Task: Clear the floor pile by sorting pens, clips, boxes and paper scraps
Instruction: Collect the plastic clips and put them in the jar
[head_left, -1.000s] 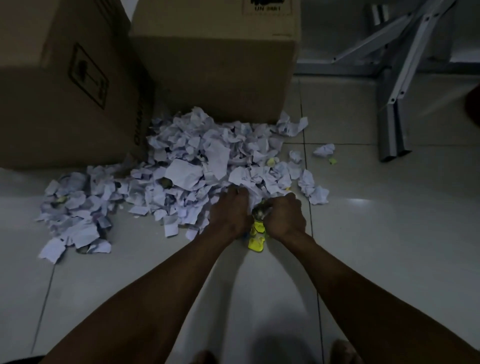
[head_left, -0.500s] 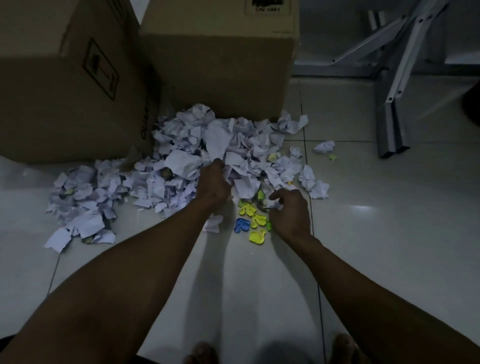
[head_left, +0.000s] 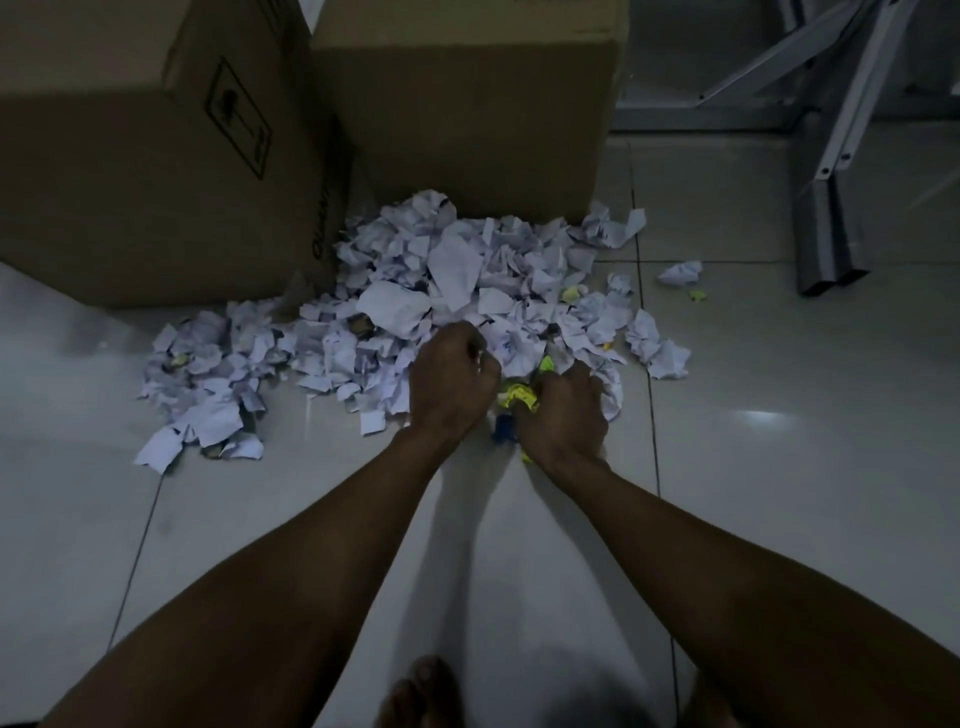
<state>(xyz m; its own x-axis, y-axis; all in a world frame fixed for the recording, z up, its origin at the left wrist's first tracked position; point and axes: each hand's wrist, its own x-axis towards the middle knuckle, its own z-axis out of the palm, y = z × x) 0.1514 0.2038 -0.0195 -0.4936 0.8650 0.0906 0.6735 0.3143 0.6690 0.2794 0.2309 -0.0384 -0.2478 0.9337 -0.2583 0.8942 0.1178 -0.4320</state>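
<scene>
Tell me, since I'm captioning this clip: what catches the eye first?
A heap of crumpled white paper scraps spreads over the tiled floor against two big cardboard boxes. At its near edge the left hand and right hand crowd around bright yellow and blue clips.

Dim, bluish cast; small glare patch on floor tiles (head_left: 769, 418) at right; wide-angle bending at edges.
</scene>
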